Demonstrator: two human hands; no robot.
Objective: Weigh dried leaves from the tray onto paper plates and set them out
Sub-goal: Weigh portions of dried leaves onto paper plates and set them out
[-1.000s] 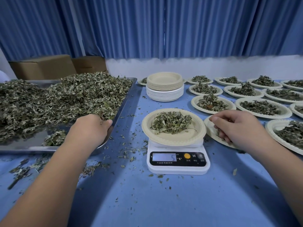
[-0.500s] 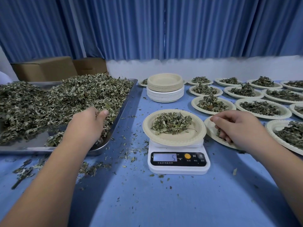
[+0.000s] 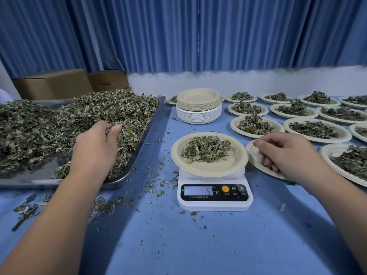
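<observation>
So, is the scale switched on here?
On. The scale has a lit display showing 5, with a plate of leaves resting on it.

Fingers of left hand (image 3: 95, 150) beneath leaves (image 3: 59, 120)

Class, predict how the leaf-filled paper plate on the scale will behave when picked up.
The beige paper plate probably weighs little: the white scale reads 5. Its loose dried leaves could spill if tilted. Its thin rim may flex.

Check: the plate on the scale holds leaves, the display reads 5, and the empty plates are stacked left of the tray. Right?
No. The head view shows the stack of empty plates right of the tray, not left; the rest is correct.
</observation>
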